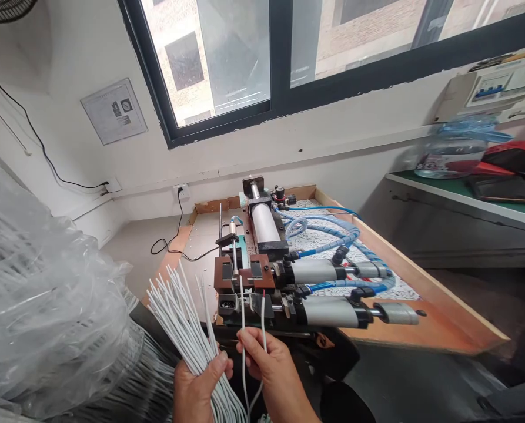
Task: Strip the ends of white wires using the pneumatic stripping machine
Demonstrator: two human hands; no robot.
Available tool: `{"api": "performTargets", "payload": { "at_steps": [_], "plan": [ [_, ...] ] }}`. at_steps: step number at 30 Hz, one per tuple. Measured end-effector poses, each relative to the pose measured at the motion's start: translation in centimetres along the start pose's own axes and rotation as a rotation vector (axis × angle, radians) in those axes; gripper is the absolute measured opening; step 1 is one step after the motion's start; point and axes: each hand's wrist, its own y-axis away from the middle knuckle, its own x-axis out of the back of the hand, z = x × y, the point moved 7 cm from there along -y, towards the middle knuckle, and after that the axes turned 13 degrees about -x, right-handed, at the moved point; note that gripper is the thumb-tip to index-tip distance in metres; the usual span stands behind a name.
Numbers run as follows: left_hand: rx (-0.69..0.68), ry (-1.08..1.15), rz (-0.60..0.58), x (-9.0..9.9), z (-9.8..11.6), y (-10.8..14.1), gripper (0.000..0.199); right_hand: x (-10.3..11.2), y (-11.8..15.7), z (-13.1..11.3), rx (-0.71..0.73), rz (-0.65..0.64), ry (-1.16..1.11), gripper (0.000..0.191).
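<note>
The left hand [200, 388] grips a cable bundle [187, 326] left of the machine [266, 226]. The right hand [275, 367] grips two cable lengths [243, 317] at the machine's front; one shows a red tip [264, 292]. How many bundled ends remain unworked is unclear.

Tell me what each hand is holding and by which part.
The left hand grips a bundle of white cables below its fanned-out upper ends; the right hand holds two white strands below their upper tips.
</note>
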Motion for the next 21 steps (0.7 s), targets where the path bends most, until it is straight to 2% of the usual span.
{"api": "performTargets", "payload": {
  "at_steps": [8,12,21],
  "plan": [
    [0.069,0.073,0.055,-0.1,0.0,0.4,0.025,-0.3,-0.6,0.1,-0.1,-0.035,-0.141,0.025],
    [0.096,0.066,0.022,-0.2,0.1,0.4,0.025,-0.5,-1.0,0.3,-0.151,-0.065,-0.184,0.024],
    [0.024,0.139,-0.037,0.1,0.5,-0.1,0.02,-0.2,-0.3,0.5,-0.084,-0.142,-0.029,0.026]
  ]
}}
